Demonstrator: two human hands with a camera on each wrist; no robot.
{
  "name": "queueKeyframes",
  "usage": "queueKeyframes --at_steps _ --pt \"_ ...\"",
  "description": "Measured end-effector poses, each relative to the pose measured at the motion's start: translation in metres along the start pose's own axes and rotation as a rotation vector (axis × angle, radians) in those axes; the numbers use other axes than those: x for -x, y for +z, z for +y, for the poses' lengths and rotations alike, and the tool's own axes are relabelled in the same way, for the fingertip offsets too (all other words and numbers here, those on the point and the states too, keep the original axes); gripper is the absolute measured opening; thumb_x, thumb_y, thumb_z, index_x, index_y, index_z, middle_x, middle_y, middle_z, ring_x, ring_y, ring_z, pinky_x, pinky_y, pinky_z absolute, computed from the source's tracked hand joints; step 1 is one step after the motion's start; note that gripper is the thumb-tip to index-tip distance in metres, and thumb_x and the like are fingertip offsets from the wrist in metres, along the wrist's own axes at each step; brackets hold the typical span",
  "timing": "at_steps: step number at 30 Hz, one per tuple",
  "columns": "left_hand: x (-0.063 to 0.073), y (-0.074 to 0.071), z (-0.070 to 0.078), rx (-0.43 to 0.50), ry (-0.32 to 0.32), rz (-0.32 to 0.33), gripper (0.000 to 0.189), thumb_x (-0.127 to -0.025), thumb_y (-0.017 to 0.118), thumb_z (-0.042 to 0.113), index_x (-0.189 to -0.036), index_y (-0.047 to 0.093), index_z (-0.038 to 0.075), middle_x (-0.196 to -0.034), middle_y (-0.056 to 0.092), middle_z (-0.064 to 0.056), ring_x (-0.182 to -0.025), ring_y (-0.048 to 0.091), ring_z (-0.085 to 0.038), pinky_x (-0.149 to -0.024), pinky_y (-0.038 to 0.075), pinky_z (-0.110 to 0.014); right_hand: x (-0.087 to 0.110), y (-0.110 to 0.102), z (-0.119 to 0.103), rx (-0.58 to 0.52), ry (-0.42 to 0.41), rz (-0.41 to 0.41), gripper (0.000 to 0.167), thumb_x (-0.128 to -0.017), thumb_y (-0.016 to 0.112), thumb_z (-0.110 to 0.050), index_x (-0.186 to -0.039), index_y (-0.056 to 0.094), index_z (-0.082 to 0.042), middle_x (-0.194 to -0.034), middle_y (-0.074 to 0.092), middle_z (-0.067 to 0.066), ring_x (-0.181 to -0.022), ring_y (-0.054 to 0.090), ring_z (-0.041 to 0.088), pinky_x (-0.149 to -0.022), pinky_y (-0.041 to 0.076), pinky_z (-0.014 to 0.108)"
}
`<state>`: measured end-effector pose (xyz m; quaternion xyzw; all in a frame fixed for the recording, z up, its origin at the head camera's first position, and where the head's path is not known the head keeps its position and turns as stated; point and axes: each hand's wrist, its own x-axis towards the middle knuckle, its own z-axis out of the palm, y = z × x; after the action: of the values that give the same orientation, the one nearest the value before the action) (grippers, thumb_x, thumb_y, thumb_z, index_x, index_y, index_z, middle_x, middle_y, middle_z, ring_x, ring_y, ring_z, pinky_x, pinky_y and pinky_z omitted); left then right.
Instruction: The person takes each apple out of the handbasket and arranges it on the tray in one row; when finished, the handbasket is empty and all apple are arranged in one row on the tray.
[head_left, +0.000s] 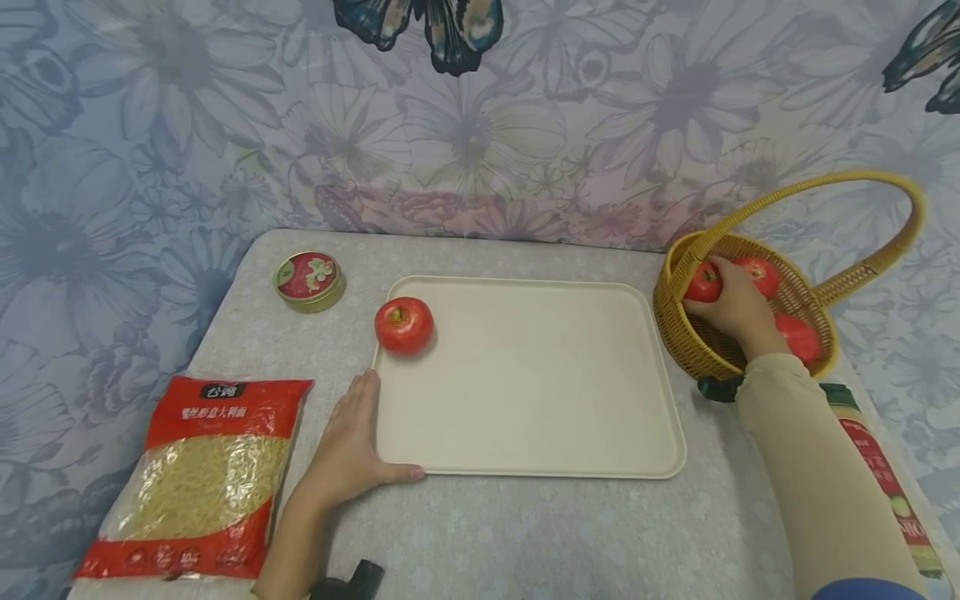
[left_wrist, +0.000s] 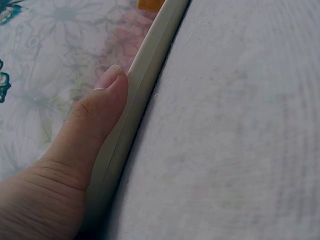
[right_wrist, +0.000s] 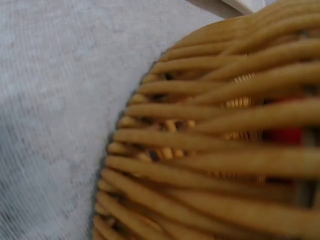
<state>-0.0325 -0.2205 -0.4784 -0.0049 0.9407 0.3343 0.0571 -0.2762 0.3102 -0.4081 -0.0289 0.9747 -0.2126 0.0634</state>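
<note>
My right hand (head_left: 735,308) reaches into a yellow wicker basket (head_left: 678,346) at the right, its thumb and fingers round a red apple (head_left: 703,283). Two more red fruits, an apple (head_left: 759,275) and a partly covered one (head_left: 798,337), lie beside that hand. In the right wrist view the basket's woven side (right_wrist: 200,150) hides the fingers. My left hand (head_left: 352,442) rests at the near left corner of a cream tray (head_left: 525,383), fingers straight along its left edge. The left thumb (left_wrist: 95,115) lies against the near rim. Another red apple (head_left: 405,325) sits on the tray's left edge.
A red bag of pasta (head_left: 206,475) lies at the left, with a round tin (head_left: 309,282) farther back. A bottle with a red label (head_left: 881,475) lies partly under my right sleeve. The basket's tall handle (head_left: 862,177) arches to the right. Flowered cloth borders the table.
</note>
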Motion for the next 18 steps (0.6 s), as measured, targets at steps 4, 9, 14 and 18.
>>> queueKeyframes --at_steps 4,9,14,18 --pt "0.0 0.001 0.0 -0.002 0.001 0.001 0.158 -0.045 0.087 0.073 -0.161 -0.001 0.012 -0.167 0.007 -0.019 -0.154 0.007 -0.039 -0.122 0.01 -0.064 0.001 0.001 0.001 0.006 -0.001 0.018 0.099 -0.085 0.071 -0.054 -0.158 0.021 -0.009 -0.15 0.038 0.028 -0.129 0.042 0.051 -0.101 0.035 0.075" --pt "-0.001 0.001 0.0 -0.002 -0.005 0.002 0.158 -0.044 0.086 0.074 -0.161 -0.001 0.013 -0.167 0.006 -0.018 -0.155 0.007 -0.039 -0.122 0.01 -0.065 0.007 0.002 0.0 -0.005 0.006 0.068 0.099 -0.082 0.072 -0.057 -0.157 0.025 -0.013 -0.148 0.041 0.026 -0.127 0.044 0.049 -0.1 0.036 0.074" --pt "-0.001 0.001 0.0 -0.003 -0.013 -0.003 0.159 -0.044 0.085 0.076 -0.161 -0.002 0.014 -0.167 0.005 -0.018 -0.155 0.006 -0.039 -0.121 0.01 -0.065 0.02 -0.003 -0.007 -0.014 0.006 0.147 0.098 -0.08 0.072 -0.06 -0.155 0.029 -0.016 -0.145 0.045 0.025 -0.121 0.047 0.048 -0.096 0.04 0.073" --pt "-0.001 0.001 0.0 -0.006 -0.014 -0.004 0.158 -0.044 0.085 0.076 -0.161 -0.002 0.014 -0.167 0.005 -0.018 -0.154 0.006 -0.04 -0.121 0.01 -0.065 0.036 -0.009 -0.013 -0.026 0.005 0.211 0.096 -0.081 0.073 -0.057 -0.155 0.03 -0.015 -0.15 0.041 0.022 -0.126 0.045 0.047 -0.098 0.039 0.073"
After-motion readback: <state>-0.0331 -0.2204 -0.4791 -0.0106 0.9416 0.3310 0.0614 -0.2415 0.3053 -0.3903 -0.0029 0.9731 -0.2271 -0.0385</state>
